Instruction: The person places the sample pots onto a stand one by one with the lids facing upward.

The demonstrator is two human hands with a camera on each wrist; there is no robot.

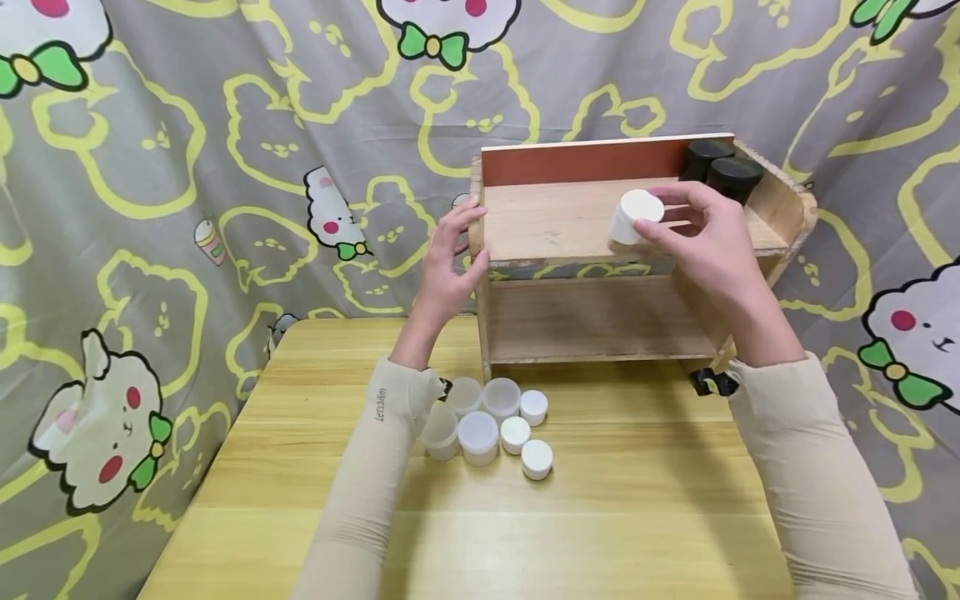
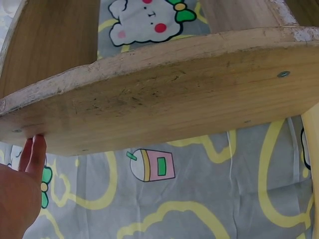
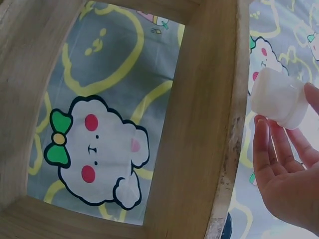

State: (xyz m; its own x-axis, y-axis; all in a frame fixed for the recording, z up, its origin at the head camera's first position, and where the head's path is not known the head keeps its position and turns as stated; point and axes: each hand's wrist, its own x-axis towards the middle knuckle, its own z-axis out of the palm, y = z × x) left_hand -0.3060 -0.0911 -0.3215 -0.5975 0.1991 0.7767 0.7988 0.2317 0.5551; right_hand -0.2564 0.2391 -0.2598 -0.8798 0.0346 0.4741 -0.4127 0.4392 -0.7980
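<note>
"Pale sleeves point(image 1: 821, 492), one pair, nearest the head camera. Item past the right cuff?"

"Right hand point(image 1: 701, 237), one. Thumb and fingertips pinch a white jar point(image 1: 632, 217) by its sides, probably so that its underside stays free."

"Position of jar?"

"Over the front part of the upper board point(image 1: 547, 221), white top facing up. Whether the base touches wood cannot be told."

"Left hand point(image 1: 447, 271)?"

"One, fingers spread from the thumb: thumb at the front edge, fingertips against the outer face of a side panel point(image 2: 174, 94). Seemingly there to steady the wooden unit point(image 1: 483, 317)."

"Also on that board?"

"Black jars point(image 1: 733, 177), two, close together at the right rear corner, just beyond the right hand; perhaps tucked there to spare the front."

"Lower down?"

"Desk point(image 1: 637, 517), wood-grained. Frosted tubs point(image 1: 478, 437), four, grouped in front of the unit's left end. Small white-topped jars point(image 1: 536, 459), three, along the group's right side, similar to the one held; apparently sorted by size, within easy reach."

"Backdrop?"

"Curtain point(image 1: 615, 50), grey, cartoon print, behind everything."
</note>
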